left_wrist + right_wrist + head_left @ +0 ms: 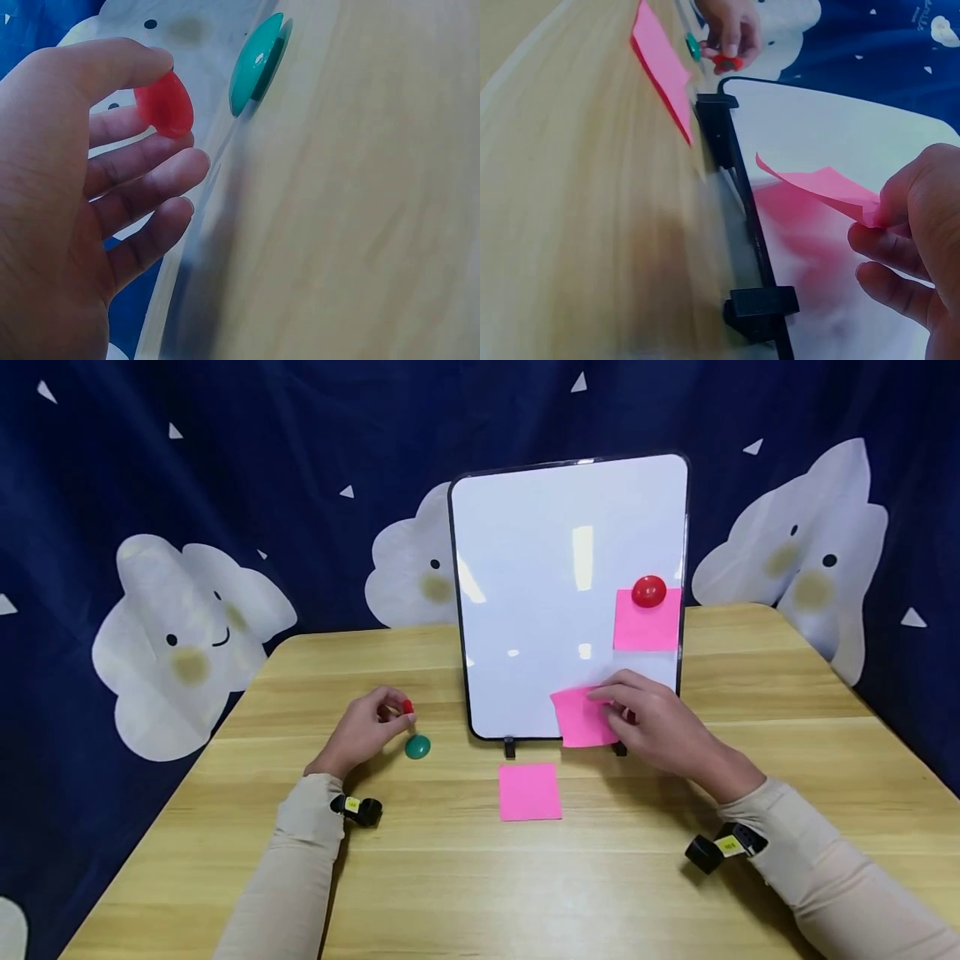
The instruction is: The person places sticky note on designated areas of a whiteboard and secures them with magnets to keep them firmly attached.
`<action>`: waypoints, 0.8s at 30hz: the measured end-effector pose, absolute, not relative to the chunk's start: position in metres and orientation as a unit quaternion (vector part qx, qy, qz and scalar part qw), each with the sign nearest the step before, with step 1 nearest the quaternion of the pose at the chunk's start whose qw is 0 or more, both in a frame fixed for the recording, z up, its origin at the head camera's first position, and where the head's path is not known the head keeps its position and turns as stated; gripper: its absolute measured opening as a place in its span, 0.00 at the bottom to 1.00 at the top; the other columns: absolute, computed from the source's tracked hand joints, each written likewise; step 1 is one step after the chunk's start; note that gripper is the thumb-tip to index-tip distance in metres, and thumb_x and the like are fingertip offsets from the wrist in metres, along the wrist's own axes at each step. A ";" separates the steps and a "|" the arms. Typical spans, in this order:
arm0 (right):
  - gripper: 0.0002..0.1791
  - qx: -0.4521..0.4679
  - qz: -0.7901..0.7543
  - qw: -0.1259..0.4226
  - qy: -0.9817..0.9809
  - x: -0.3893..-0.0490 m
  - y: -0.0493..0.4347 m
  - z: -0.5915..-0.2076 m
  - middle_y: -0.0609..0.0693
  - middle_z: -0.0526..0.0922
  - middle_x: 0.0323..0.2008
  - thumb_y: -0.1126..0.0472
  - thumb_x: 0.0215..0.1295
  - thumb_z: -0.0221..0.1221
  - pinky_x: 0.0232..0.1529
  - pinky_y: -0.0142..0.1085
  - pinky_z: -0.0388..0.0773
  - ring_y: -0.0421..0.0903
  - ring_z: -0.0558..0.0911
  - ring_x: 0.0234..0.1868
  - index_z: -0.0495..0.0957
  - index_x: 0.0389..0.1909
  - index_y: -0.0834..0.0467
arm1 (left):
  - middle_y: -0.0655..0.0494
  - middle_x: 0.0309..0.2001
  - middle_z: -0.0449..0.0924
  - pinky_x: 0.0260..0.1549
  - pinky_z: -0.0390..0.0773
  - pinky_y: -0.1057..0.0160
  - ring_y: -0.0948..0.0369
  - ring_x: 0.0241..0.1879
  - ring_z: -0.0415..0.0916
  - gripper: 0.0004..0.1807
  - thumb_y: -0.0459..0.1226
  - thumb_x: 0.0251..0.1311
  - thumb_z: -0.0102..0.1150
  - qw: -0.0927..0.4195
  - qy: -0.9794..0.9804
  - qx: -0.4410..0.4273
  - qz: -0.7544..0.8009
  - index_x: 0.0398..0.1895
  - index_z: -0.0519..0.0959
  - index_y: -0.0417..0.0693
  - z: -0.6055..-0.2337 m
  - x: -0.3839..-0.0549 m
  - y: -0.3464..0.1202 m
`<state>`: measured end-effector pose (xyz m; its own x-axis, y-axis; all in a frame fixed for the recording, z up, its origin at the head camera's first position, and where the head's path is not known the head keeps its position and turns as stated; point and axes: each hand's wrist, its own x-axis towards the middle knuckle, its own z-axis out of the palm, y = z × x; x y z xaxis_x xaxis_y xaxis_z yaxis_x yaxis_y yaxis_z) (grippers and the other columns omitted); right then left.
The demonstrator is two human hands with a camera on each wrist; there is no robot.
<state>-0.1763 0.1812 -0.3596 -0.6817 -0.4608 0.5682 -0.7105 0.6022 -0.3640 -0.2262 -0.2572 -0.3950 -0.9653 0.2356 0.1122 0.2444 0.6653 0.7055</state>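
Observation:
Between thumb and fingers my left hand (367,727) pinches a round red magnet (166,105), lifted off the table. Just beside it on the wood lies a green magnet (417,746). My right hand (656,720) pinches one edge of a pink sticky note (581,718) in front of the lower right of the whiteboard (525,585). In the right wrist view that note bends, its free end lifted off the board. Higher up, another pink sticky note (647,631) hangs on the board under a red magnet (648,592).
A pink sticky note pad (530,792) lies on the wooden table (480,877) before the board. The board stands on small black feet (510,747). Behind the table hangs a dark blue curtain (315,427) with cloud prints.

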 end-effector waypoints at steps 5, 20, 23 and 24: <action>0.18 0.339 0.298 0.222 -0.864 -0.179 0.181 -0.356 0.50 0.81 0.42 0.79 0.55 0.66 0.31 0.37 0.79 0.42 0.76 0.35 0.86 0.46 0.63 | 0.53 0.44 0.80 0.37 0.77 0.54 0.54 0.40 0.76 0.17 0.48 0.65 0.65 0.010 -0.912 -0.122 -0.391 0.50 0.77 0.50 -0.396 -0.224 -0.257; 0.15 0.316 0.305 0.278 -0.855 -0.194 0.178 -0.335 0.52 0.84 0.38 0.78 0.54 0.66 0.31 0.29 0.77 0.42 0.78 0.31 0.87 0.41 0.62 | 0.53 0.43 0.80 0.33 0.78 0.55 0.55 0.39 0.77 0.16 0.47 0.65 0.65 0.014 -0.902 -0.135 -0.410 0.49 0.76 0.50 -0.395 -0.227 -0.257; 0.14 0.313 0.308 0.284 -0.852 -0.196 0.177 -0.331 0.52 0.84 0.38 0.78 0.55 0.66 0.32 0.26 0.74 0.43 0.78 0.31 0.87 0.41 0.62 | 0.53 0.44 0.80 0.33 0.78 0.55 0.55 0.39 0.77 0.15 0.46 0.65 0.65 0.014 -0.902 -0.133 -0.410 0.49 0.76 0.50 -0.395 -0.226 -0.257; 0.14 0.312 0.309 0.285 -0.852 -0.196 0.177 -0.330 0.52 0.84 0.38 0.78 0.55 0.65 0.32 0.25 0.74 0.43 0.78 0.31 0.87 0.41 0.62 | 0.53 0.44 0.80 0.34 0.78 0.55 0.55 0.40 0.77 0.15 0.46 0.65 0.65 0.015 -0.902 -0.132 -0.410 0.49 0.76 0.50 -0.395 -0.225 -0.258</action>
